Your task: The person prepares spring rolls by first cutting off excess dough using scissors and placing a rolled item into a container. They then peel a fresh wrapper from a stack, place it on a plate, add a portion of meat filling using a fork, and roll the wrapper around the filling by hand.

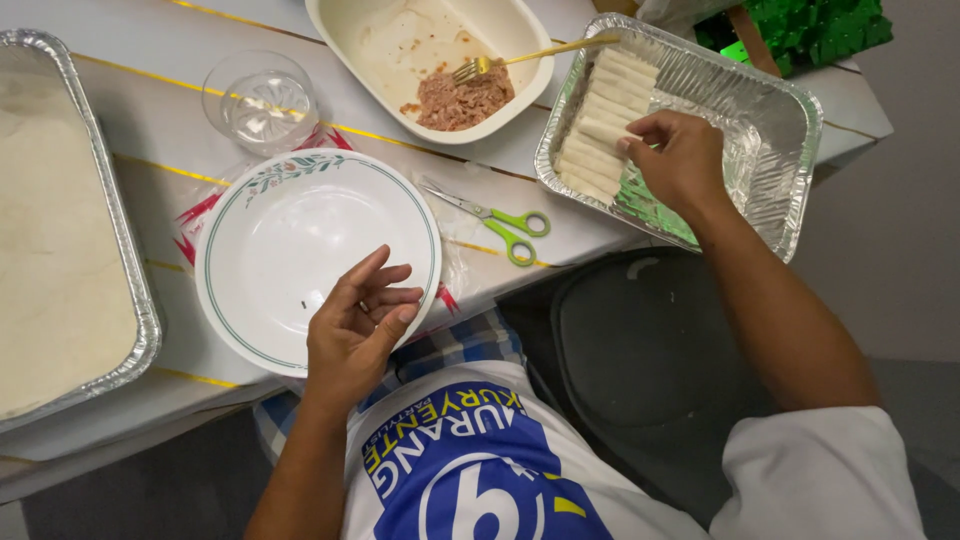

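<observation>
I see the right hand (678,158) pinching the nearest of the rolled wraps (604,125) in the foil tray (770,130). The left hand (355,335) hovers loosely open, holding nothing, over the white plate (270,240), with green scissors (500,222) lying between the two.

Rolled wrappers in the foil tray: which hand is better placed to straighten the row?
Probably the right hand: its fingertips already touch the rolled wrappers in the foil tray. The left hand hovers over the plate.

Pale rolled wraps (603,125) lie side by side in a neat row at the left end of a shiny foil tray (770,110).
</observation>
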